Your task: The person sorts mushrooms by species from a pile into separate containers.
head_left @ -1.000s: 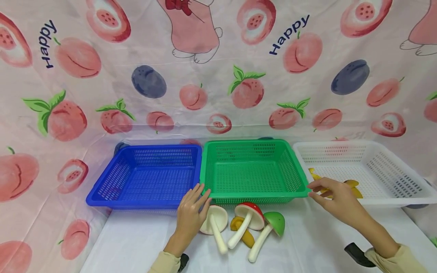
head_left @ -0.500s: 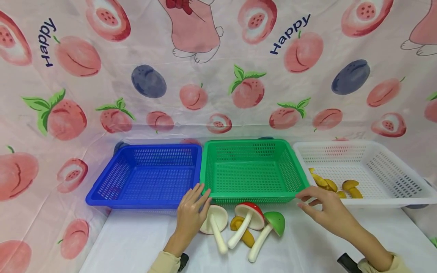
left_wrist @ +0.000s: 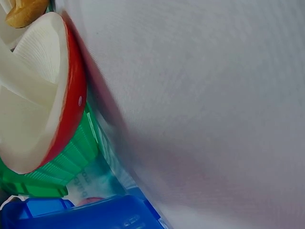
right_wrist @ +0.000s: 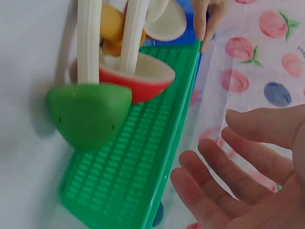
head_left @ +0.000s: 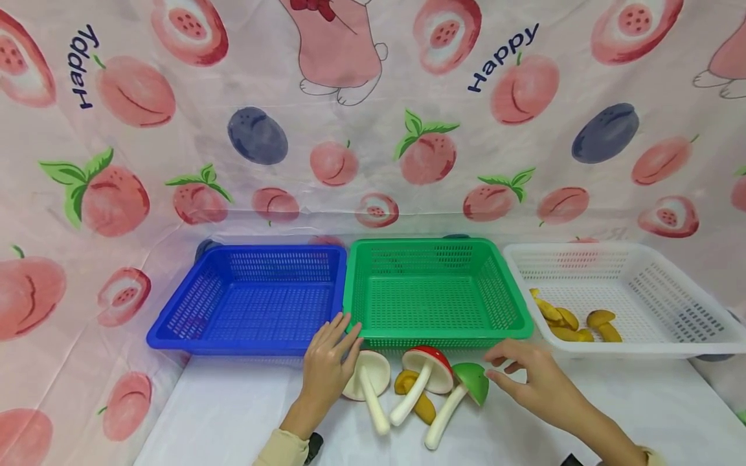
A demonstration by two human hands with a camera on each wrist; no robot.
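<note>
Left hand (head_left: 327,366), fingers extended, gripping nothing, rests at the green perforated basket (head_left: 443,334), perhaps steadying it; right hand (head_left: 533,378), empty, loosely spread beside the green-capped mushroom (head_left: 468,383).

The left hand (head_left: 329,362) hides part of a cream-gilled mushroom (head_left: 370,395) beside it; whether they touch is unclear. Further right of that hand, a red mushroom (head_left: 424,375) covers the middle of a yellow mushroom (head_left: 425,409). Right of the right hand (head_left: 533,382), the frame's edge clips a white basket (head_left: 641,350). Below that hand, its sleeve (head_left: 651,457) is mostly cut off.
</note>
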